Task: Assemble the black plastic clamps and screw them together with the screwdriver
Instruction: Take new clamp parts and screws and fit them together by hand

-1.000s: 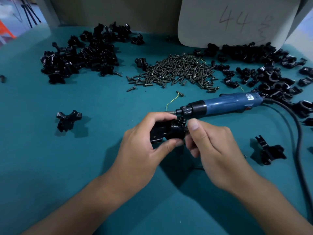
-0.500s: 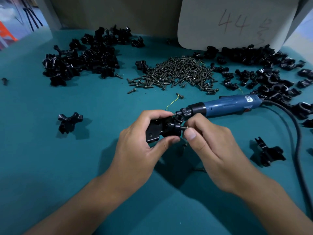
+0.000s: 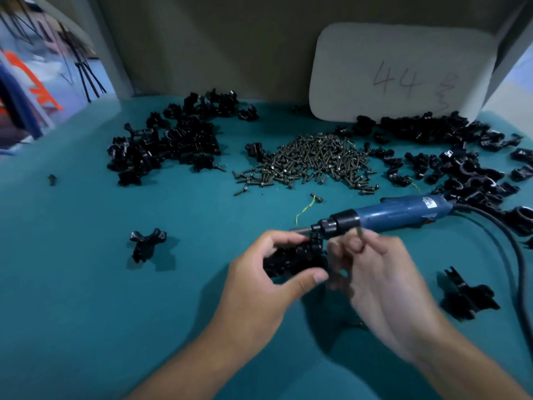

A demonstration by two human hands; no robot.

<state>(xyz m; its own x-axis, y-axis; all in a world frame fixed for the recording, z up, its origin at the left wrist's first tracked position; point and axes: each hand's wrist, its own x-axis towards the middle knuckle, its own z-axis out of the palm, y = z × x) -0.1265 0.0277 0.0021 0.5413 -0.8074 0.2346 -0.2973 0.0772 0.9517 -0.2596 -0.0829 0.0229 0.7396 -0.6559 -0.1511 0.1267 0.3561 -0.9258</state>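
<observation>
- The left hand (image 3: 259, 287) grips a black plastic clamp (image 3: 294, 256) above the middle of the teal tabletop (image 3: 86, 284), thumb under its near side and fingers curled over the top.
- The right hand (image 3: 383, 284) is blurred just right of the clamp; its fingertips appear to pinch a small screw (image 3: 360, 233), though the blur leaves this uncertain.
- A blue electric screwdriver (image 3: 401, 213) lies on the tabletop just behind both hands, its black nose pointing left and its black cord (image 3: 513, 255) curving toward the right edge.
- A heap of dark screws (image 3: 314, 161) sits behind the screwdriver, toward the far edge.
- One pile of black clamp parts (image 3: 170, 140) lies toward the far left corner, another pile (image 3: 461, 157) toward the far right corner.
- A single clamp piece (image 3: 145, 243) lies left of the hands, well apart; another (image 3: 467, 295) lies to the right of the right hand.
- A white board (image 3: 401, 73) marked "44" leans at the far edge.
</observation>
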